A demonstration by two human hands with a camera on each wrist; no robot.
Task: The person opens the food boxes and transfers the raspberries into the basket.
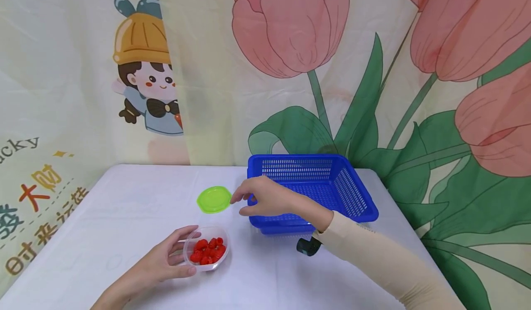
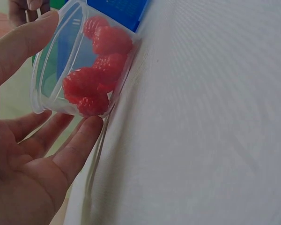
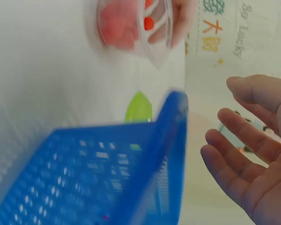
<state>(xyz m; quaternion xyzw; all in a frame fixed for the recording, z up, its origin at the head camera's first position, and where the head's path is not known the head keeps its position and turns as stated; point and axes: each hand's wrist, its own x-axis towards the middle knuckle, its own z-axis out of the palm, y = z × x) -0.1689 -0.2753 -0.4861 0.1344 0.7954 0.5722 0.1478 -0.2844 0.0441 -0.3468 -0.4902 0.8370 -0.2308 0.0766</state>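
Tub (image 1: 211, 233) sits gripped by left hand (image 1: 162, 259); empty, loose-fingered right hand (image 1: 269, 196) hovers near lid (image 1: 214, 200) and basket (image 1: 351, 197).

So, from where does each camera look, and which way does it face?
Head: worn on the head, facing forward and down over the table; left hand, right hand and right sleeve show.
Left wrist: worn on that wrist, facing the clear tub of red berries; the left hand shows, and beyond the tub part of the right.
Right wrist: worn on that wrist, facing the blue basket, green lid and tub; the right hand shows, and part of the left.
Both wrist views share tub, berries and basket.
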